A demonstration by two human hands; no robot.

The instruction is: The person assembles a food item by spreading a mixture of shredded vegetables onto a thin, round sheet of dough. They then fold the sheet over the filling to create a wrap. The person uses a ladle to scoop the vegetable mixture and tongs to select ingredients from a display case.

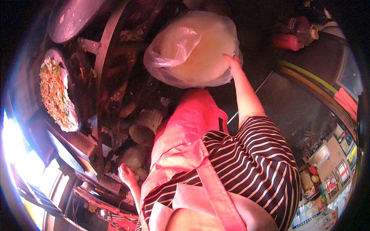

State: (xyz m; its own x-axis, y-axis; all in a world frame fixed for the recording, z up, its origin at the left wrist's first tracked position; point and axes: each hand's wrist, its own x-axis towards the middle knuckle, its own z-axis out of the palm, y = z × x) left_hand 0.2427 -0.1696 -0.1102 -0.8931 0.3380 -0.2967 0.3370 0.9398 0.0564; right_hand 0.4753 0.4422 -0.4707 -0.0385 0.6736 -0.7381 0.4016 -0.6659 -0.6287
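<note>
A large clear plastic bag [172, 57] is in front of me, with something broad, round and pale inside; its kind is hard to tell through the film. My right hand [234, 63] grips the bag at its right rim, the thumb lying on top and the other fingers partly hidden at the edge. Low at my left side hangs my left hand [127, 175], its fingers curled in and nothing visible in them. It is closest to some dim, rounded items beside my pink apron [181, 142].
At left stands a tray [74, 121] heaped with shredded orange and green food. A metal rail [106, 46] runs near it. A pale bucket [148, 121] is on the left by my legs. A red bottle [288, 42] lies far right, and a cluttered shelf [331, 169] stands at the right.
</note>
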